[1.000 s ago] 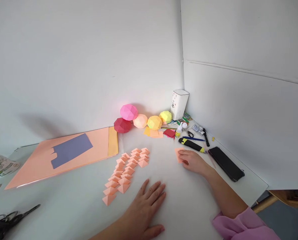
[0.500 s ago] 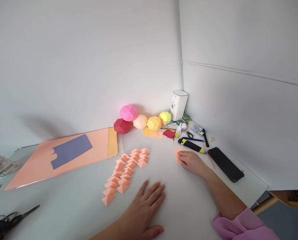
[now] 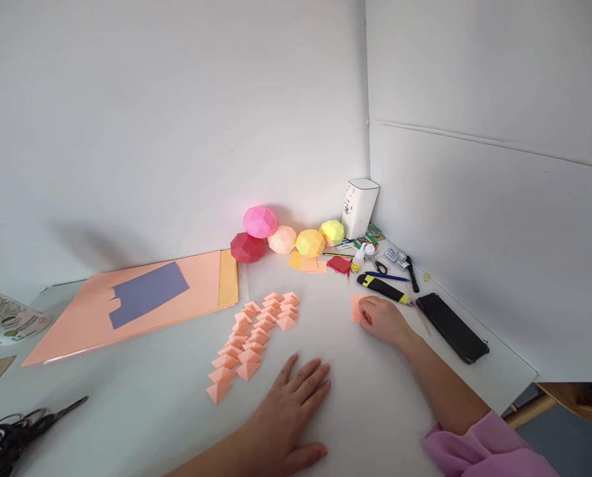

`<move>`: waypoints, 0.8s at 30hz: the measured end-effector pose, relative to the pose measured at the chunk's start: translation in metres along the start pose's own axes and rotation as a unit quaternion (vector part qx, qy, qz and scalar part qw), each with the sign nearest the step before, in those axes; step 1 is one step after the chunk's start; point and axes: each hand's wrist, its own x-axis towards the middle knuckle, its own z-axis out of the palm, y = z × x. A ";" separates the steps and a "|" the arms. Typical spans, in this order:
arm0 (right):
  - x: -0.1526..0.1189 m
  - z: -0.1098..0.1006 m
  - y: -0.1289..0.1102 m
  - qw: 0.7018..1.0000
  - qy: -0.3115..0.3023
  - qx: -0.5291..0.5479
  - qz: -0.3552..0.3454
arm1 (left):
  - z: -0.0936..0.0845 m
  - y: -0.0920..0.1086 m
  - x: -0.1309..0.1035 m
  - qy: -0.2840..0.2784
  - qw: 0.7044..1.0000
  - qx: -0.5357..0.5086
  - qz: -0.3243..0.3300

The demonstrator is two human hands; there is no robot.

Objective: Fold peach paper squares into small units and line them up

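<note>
My left hand [image 3: 296,407] lies flat on the white table, fingers spread, holding nothing. Just beyond it, to the left, stand rows of small folded peach paper pyramids [image 3: 248,366]. My right hand [image 3: 382,320] is curled over a small peach paper piece [image 3: 355,305] at the right of the table. Thumb and fingertips are drawn together at the paper's right edge, partly hiding it. Close to that hand are a black and yellow utility knife [image 3: 382,289] and a black phone [image 3: 452,328].
Faceted paper balls [image 3: 260,222] and a white box [image 3: 359,209] stand along the wall. A glue bottle [image 3: 358,260], a blue pen [image 3: 386,275] and red paper [image 3: 339,265] lie nearby. At left are peach sheets [image 3: 87,318], black scissors [image 3: 32,427] and a patterned cup [image 3: 12,318].
My right hand's fingers have curled in more tightly at the paper's edge. My left hand stays flat on the table. The view has shifted slightly left.
</note>
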 end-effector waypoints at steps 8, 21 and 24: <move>-0.014 0.001 -0.081 0.978 0.114 0.124 -0.124 | 0.006 -0.003 0.018 0.159 0.717 -0.669 -0.111; -0.026 0.016 -0.107 0.943 0.038 0.166 -0.286 | -0.006 -0.002 0.018 0.148 0.578 -0.783 -0.175; -0.026 0.015 -0.105 0.938 0.023 0.151 -0.311 | -0.009 0.000 0.019 0.145 0.583 -0.782 -0.168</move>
